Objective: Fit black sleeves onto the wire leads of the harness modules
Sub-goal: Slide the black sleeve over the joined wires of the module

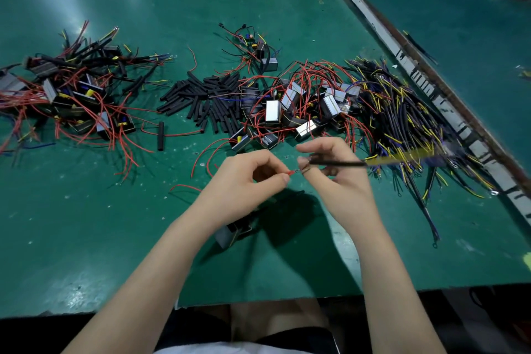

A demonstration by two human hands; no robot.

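Note:
My left hand [247,181] pinches the tip of a red wire lead [290,173] between thumb and forefinger. That lead seems to belong to a grey harness module [230,234] lying on the table under my left wrist. My right hand [336,175] grips a thin black-sheathed cable [339,163] whose yellow and purple ends stick out to the right, blurred. The two ends meet between my fingertips. A heap of loose black sleeves [207,100] lies beyond my hands at the table's middle.
The green table [86,224] carries a pile of modules with red leads [296,109], a pile of sleeved modules [69,89] at far left, and a bundle of black, yellow and purple cables [402,123] at right. A metal rail [431,89] divides off a second table.

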